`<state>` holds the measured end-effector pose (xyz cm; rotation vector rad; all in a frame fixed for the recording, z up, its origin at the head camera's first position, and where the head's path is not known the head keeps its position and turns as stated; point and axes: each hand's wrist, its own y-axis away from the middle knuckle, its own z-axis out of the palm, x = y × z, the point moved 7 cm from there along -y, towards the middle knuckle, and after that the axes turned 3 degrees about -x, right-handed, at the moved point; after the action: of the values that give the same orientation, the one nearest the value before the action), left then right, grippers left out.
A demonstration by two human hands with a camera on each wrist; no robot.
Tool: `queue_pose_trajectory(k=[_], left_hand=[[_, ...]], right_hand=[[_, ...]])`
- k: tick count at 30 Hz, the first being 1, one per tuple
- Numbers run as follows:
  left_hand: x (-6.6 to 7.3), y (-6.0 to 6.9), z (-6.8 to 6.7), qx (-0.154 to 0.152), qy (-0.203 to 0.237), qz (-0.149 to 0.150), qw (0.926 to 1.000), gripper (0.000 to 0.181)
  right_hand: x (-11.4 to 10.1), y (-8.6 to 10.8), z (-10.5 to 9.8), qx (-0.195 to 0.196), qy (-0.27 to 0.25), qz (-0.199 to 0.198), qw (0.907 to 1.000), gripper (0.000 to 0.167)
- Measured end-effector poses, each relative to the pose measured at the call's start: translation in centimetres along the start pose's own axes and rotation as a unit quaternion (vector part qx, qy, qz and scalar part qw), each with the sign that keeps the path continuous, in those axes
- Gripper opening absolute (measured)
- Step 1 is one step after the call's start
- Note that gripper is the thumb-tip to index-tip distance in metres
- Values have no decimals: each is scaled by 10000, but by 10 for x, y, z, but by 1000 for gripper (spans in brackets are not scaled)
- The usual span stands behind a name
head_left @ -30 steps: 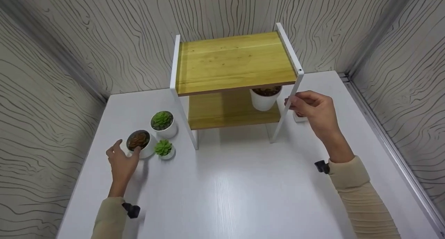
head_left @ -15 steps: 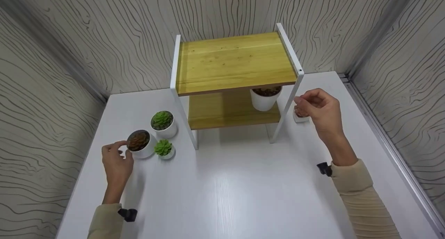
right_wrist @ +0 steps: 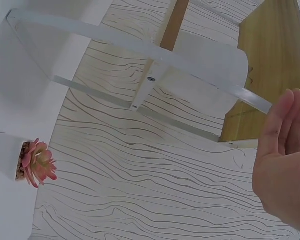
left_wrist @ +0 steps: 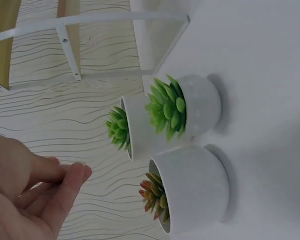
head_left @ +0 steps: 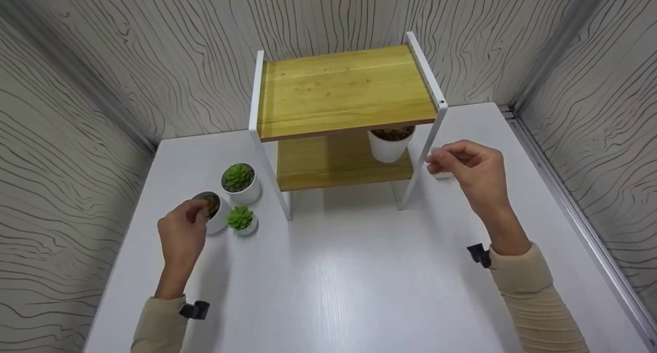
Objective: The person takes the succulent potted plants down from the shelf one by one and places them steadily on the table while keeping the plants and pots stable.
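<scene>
My left hand (head_left: 182,235) hovers over a white pot with a reddish-brown succulent (head_left: 218,220), partly covering it. The left wrist view shows the thumb and fingertips (left_wrist: 80,172) drawn close together, holding nothing and apart from the pot. Beside that pot stand a larger pot with a green succulent (head_left: 242,190) and a small green succulent (head_left: 240,218). My right hand (head_left: 475,176), fingers loosely bent and holding nothing, is by the right leg of a two-tier wooden shelf (head_left: 349,91); whether it touches the leg is unclear. A small pink succulent (right_wrist: 39,162) stands below that hand.
On the shelf's lower board (head_left: 328,163), toward the right end, sits a white round pot (head_left: 388,148). White metal frames edge the shelf on both sides. Wood-grain-patterned walls (head_left: 205,60) enclose the white table (head_left: 328,271) at the back and sides.
My left hand drew back leftward from the reddish-brown succulent's pot, then moved over it with its fingertips closer together. My right hand moved away from the shelf leg, then slightly back toward it.
</scene>
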<state>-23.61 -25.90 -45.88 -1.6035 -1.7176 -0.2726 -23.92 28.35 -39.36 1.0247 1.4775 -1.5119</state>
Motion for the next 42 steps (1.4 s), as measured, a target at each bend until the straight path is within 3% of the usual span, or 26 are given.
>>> queue_pose_trajectory(k=[5, 11, 18, 22, 28, 33, 42], left_hand=[[24, -5, 7, -206, 205, 149, 9995, 10], [45, -8, 17, -339, 280, 466, 9979, 25], [66, -12, 26, -503, 833, 763, 9923, 29], [77, -14, 28, -594, 1180, 772, 9882, 27], [90, -18, 32, -646, 1582, 757, 9824, 30], [101, -22, 36, -671, 1914, 770, 9762, 32], [110, -26, 42, -652, 2196, 736, 9706, 34]], right_hand=[[-7, 6, 10, -179, 27, -204, 9996, 21], [-9, 14, 22, -3, -125, -140, 9998, 30], [-7, 20, 36, 137, 500, -37, 9986, 32], [-4, 23, 43, 159, 758, 89, 9970, 34], [0, 24, 52, 129, 670, 265, 9973, 44], [7, 25, 60, 22, 601, 650, 9961, 56], [17, 26, 77, -236, 709, 1155, 9905, 71]])
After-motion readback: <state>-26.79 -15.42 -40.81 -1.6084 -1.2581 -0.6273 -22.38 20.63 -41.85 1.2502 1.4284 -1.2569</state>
